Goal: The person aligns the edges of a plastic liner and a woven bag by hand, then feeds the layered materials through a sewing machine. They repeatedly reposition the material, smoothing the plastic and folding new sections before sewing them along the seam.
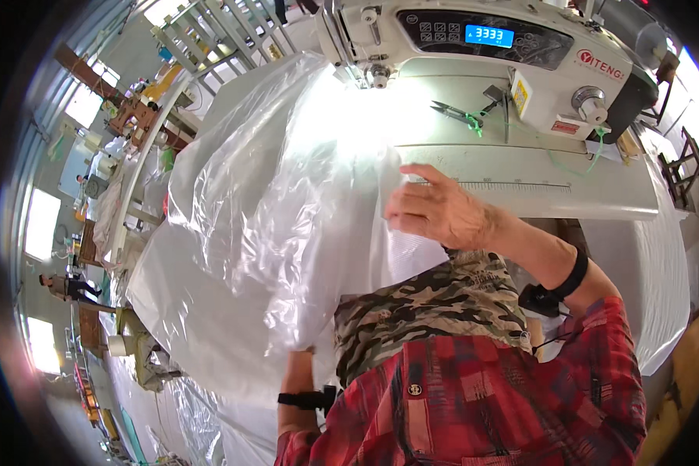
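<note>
A large, crinkled clear plastic sheet (pixel 287 233) and white woven fabric (pixel 415 252) spread from the sewing machine down toward my lap. My right hand (pixel 443 210) hovers at the right edge of this material, beside the machine bed. Its fingers are bent, the uppermost digit stands apart from the others, and nothing shows in the gap. At the lower left my left forearm (pixel 299 380) reaches up to the plastic. Folds of the sheet cover my left hand, so its fingers are hidden. The sewing machine head (pixel 458 39) stands above, its lamp glaring on the plastic near the needle area.
Thread snips (pixel 457 114) with a green tie lie on the machine table (pixel 613 190), behind a printed ruler scale (pixel 512 186). A stack of white sheets (pixel 637 272) hangs at the right. Rails (pixel 217 39) stand at the far left; a person (pixel 68 287) is in the distance.
</note>
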